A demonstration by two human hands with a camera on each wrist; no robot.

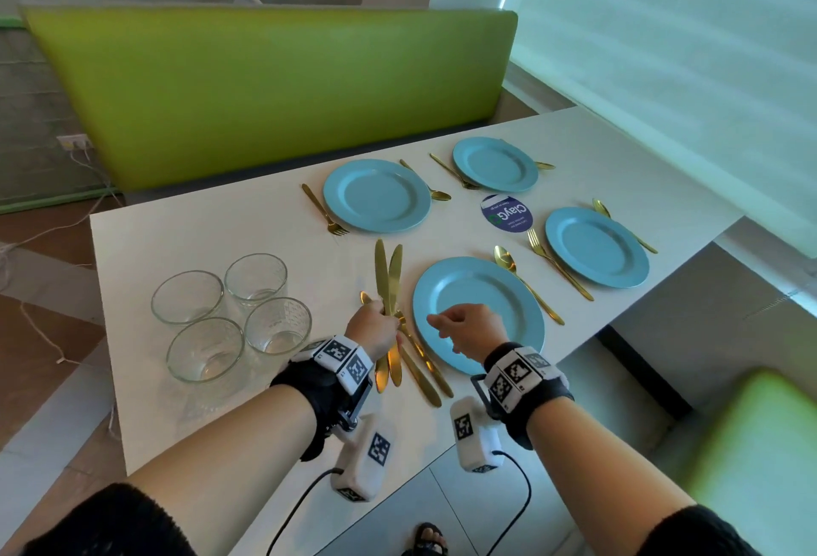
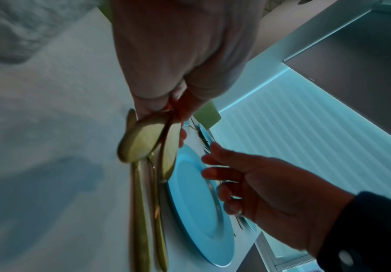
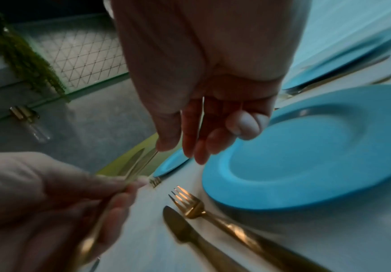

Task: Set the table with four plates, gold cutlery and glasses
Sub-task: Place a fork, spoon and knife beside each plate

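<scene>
Four blue plates sit on the white table (image 1: 199, 237); the nearest plate (image 1: 482, 285) is under my right hand (image 1: 435, 325), which hovers with loosely curled fingers and holds nothing. My left hand (image 1: 384, 316) grips a bundle of gold knives (image 1: 387, 272) just left of that plate, blades pointing away from me. A gold fork (image 3: 187, 202) and a knife (image 3: 183, 230) lie on the table between my left hand and the near plate (image 3: 318, 156). The other plates have gold forks and spoons beside them. Several empty glasses (image 1: 230, 312) stand grouped at the left.
A round purple sticker (image 1: 504, 212) lies between the plates. A green bench back (image 1: 265, 91) runs along the table's far side, and a green seat (image 1: 751, 445) is at lower right. The table's near edge is just below my wrists.
</scene>
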